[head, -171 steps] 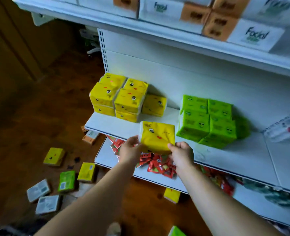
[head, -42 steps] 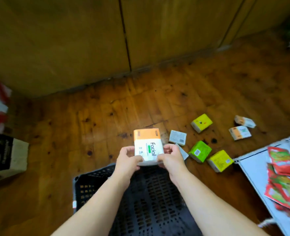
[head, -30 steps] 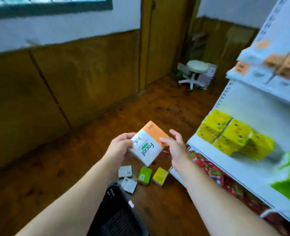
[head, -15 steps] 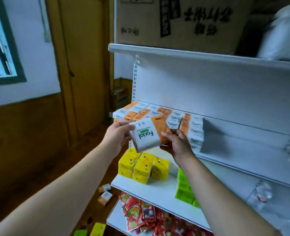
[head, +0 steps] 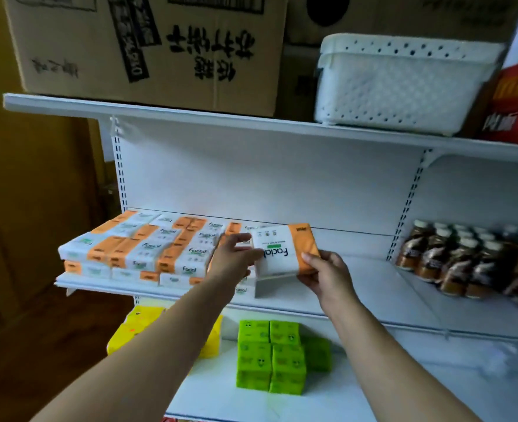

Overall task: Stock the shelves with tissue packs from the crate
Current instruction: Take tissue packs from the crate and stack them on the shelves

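Note:
I hold a white and orange "Facial" tissue pack (head: 283,251) between both hands, just above the middle shelf (head: 373,287). My left hand (head: 233,263) grips its white left end. My right hand (head: 324,272) grips its orange right end from below. The pack hovers at the right end of a stacked row of the same white and orange packs (head: 142,248), which fills the left part of that shelf. The crate is out of view.
Brown bottles (head: 464,260) stand at the shelf's right end. The shelf below carries green packs (head: 270,357) and yellow packs (head: 136,327). On the top shelf sit a cardboard box (head: 148,50), a white perforated basket (head: 401,83) and a red box (head: 516,102).
I lifted the pack from the crate, turned toward the shelves and carried it up and forward. It now sits over the middle shelf beside the stacked row.

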Demonstrator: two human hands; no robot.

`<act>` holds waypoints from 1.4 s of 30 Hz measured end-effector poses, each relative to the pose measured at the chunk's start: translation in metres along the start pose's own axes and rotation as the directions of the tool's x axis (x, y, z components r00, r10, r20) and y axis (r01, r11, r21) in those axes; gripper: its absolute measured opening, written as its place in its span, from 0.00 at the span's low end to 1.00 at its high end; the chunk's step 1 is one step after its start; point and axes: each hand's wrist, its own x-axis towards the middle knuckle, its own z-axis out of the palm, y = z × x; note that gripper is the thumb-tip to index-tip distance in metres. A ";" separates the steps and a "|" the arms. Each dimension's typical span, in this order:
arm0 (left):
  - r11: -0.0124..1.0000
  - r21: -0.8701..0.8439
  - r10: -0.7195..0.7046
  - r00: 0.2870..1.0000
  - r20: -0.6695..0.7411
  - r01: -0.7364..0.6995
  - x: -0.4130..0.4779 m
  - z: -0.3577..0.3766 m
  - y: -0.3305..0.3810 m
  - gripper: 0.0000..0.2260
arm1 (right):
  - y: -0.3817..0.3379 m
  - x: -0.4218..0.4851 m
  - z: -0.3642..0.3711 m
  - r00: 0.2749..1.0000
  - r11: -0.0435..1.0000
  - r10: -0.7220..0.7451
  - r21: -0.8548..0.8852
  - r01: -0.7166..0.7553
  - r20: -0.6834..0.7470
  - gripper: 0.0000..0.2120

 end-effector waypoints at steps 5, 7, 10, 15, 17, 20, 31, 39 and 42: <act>0.994 0.110 -0.017 0.996 0.093 0.007 0.045 0.017 -0.006 0.20 | 0.008 0.034 -0.002 0.996 0.997 0.002 0.079 0.004 -0.088 0.08; 0.991 0.130 -0.027 0.994 0.110 0.013 0.068 0.021 -0.007 0.20 | 0.011 0.048 -0.001 0.990 0.997 0.020 0.074 -0.010 -0.138 0.08; 0.980 0.197 -0.059 0.989 0.135 0.032 0.104 0.030 -0.011 0.17 | 0.016 0.070 -0.003 0.978 0.998 0.063 -0.014 -0.067 -0.200 0.03; 0.866 0.500 -0.093 0.983 0.160 0.001 0.147 0.048 -0.032 0.12 | 0.028 0.107 -0.010 0.960 0.972 0.135 -0.154 -0.176 -0.245 0.05; 0.803 0.596 -0.123 0.975 0.183 -0.011 0.156 0.057 -0.041 0.12 | 0.036 0.125 -0.014 0.963 0.949 0.135 -0.249 -0.194 -0.235 0.06; 0.653 0.756 -0.152 0.969 0.193 -0.048 0.168 0.076 -0.055 0.15 | 0.050 0.153 -0.023 0.964 0.909 0.161 -0.349 -0.228 -0.210 0.06; 0.319 0.947 -0.223 0.974 0.034 0.040 0.201 0.124 -0.088 0.20 | 0.075 0.236 -0.041 0.995 0.541 0.090 -0.836 -0.089 -0.047 0.12; 0.316 0.947 -0.155 0.988 -0.017 0.066 0.209 0.123 -0.091 0.16 | 0.086 0.258 -0.027 0.995 0.466 0.095 -0.884 -0.026 0.021 0.11; 0.369 0.924 -0.141 0.989 -0.056 0.104 0.210 0.121 -0.091 0.17 | 0.084 0.261 -0.028 0.995 0.454 0.094 -0.891 -0.003 0.045 0.14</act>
